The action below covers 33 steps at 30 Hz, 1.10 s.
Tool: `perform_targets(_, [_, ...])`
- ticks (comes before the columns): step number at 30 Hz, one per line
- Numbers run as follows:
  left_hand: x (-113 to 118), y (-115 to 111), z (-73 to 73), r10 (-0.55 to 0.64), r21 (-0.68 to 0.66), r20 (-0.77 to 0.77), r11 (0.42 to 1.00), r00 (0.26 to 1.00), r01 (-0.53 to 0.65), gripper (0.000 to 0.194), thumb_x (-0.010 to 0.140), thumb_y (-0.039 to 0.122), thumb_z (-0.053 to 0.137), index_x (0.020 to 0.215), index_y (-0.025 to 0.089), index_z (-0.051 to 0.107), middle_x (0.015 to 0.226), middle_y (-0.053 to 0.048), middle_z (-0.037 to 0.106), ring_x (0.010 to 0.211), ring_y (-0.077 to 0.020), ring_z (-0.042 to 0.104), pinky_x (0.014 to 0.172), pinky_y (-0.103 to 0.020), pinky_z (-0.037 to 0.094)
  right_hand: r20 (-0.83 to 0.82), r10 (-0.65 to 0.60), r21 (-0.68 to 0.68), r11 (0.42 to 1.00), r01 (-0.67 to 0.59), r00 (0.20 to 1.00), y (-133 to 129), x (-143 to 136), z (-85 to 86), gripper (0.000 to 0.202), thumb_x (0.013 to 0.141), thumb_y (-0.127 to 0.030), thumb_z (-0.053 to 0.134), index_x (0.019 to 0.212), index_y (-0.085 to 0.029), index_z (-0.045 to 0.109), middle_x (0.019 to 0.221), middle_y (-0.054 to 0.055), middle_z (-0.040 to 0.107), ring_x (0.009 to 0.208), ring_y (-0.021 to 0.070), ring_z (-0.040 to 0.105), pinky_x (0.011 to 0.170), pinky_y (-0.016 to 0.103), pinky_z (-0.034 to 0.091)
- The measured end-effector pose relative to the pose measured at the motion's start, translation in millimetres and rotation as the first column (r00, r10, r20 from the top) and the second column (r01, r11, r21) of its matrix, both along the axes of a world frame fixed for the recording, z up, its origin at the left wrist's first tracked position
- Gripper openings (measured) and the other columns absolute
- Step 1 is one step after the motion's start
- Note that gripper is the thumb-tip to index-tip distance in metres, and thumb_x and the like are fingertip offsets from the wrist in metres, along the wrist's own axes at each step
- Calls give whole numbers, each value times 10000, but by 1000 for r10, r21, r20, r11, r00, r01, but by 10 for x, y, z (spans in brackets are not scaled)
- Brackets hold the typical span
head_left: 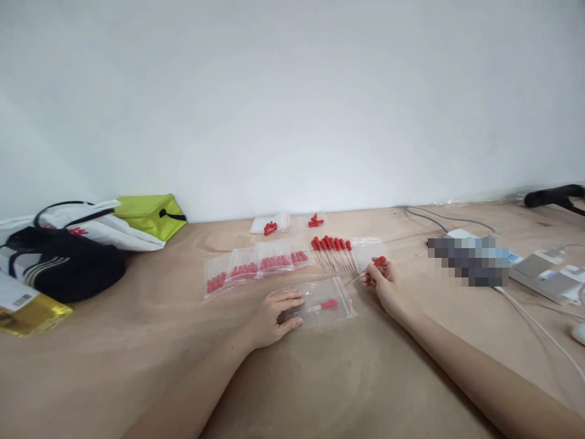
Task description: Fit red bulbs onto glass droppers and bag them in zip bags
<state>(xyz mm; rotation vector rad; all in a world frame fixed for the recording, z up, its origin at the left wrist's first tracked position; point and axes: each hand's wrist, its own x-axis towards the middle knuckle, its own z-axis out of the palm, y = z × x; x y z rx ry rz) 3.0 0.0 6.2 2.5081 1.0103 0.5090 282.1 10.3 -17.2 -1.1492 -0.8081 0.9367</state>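
Note:
My left hand [276, 317] has its fingers and thumb curled on the left end of a clear zip bag [311, 292]. One dropper with a red rubber bulb [329, 303] lies inside that bag. Between thumb and fingers, my right hand [384, 281] pinches another dropper [379, 261] near its red bulb, its thin stem pointing down left towards the bag's right end. Just beyond, a row of loose droppers [331, 245] lies side by side, bulbs away from me. Overlapping filled zip bags [249, 265] with red-bulbed droppers spread out to the left.
Two small heaps of red bulbs [270, 228] lie on plastic bags near the wall. A zip bag [365, 249] sits beside the loose droppers. At left stand a black bag [68, 268] and a lime-green bag [148, 216]. Power strips [543, 274] and cables occupy the right.

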Motion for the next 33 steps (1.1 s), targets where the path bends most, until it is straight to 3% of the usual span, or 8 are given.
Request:
perform_targets(5, [14, -24, 44, 14, -17, -21, 1000, 1000, -14, 379, 787, 356, 530, 1139, 217, 530, 1201, -49, 541, 1153, -209, 444, 1001, -412, 312, -89, 122, -19, 992, -125, 988, -127, -185, 63, 627, 582, -421, 691, 1035, -257, 290, 620, -69, 576, 528, 124, 572, 540, 270, 481])
perform_targets(11, [12, -49, 72, 61, -32, -53, 998, 997, -62, 466, 786, 380, 526, 1217, 218, 450, 1243, -55, 501, 1163, -215, 426, 995, -415, 313, -174, 344, -58, 932, -359, 923, -201, -266, 81, 437, 629, -478, 634, 912, -217, 429, 699, -33, 588, 628, 106, 589, 634, 261, 474])
perform_targets(17, [16, -53, 74, 61, -33, -43, 998, 997, -62, 479, 782, 372, 534, 1229, 234, 432, 1245, -44, 499, 1165, -222, 420, 995, -413, 313, 7, 473, -146, 872, -467, 881, -213, -254, 79, 437, 560, -405, 700, 866, -190, 474, 727, -29, 577, 507, 76, 541, 508, 231, 438])
perform_targets(20, [22, -61, 86, 66, -30, -31, 997, 997, -67, 472, 778, 361, 538, 1222, 236, 441, 1243, -43, 500, 1160, -224, 426, 987, -406, 326, 61, 516, -144, 852, -504, 855, -193, -276, 81, 425, 557, -423, 695, 803, -200, 430, 660, -49, 569, 387, 57, 470, 392, 206, 365])
perform_targets(24, [26, -65, 92, 67, -27, -37, 997, 997, -68, 465, 780, 364, 534, 1217, 229, 448, 1244, -44, 500, 1161, -222, 427, 1000, -411, 310, 157, 569, -197, 819, -539, 807, -155, -325, 90, 374, 567, -447, 676, 695, -181, 446, 555, -42, 560, 349, 48, 408, 351, 186, 305])
perform_targets(29, [23, -53, 79, 54, -29, -35, 998, 998, -55, 461, 787, 372, 527, 1216, 220, 457, 1239, -50, 506, 1171, -224, 420, 1006, -423, 301, 335, 653, -277, 758, -591, 679, -141, -336, 75, 286, 695, -439, 539, 673, -155, 565, 472, -38, 517, 356, 53, 374, 365, 185, 291])
perform_targets(31, [23, -46, 75, 31, -31, -24, 999, 999, -32, 429, 787, 365, 530, 1190, 225, 489, 1224, -46, 521, 1166, -216, 429, 1017, -417, 288, 445, 618, -299, 784, -543, 648, -107, -293, 85, 278, 735, -399, 478, 645, -156, 577, 442, -36, 495, 366, 68, 397, 377, 191, 303])
perform_targets(33, [24, -38, 74, 7, -38, -19, 999, 1000, -8, 382, 789, 355, 533, 1152, 238, 528, 1217, -39, 527, 1161, -209, 436, 1025, -413, 276, 616, 474, -267, 877, -400, 629, -21, -223, 125, 218, 732, -325, 477, 631, -161, 580, 517, -9, 557, 442, 90, 473, 438, 202, 355])
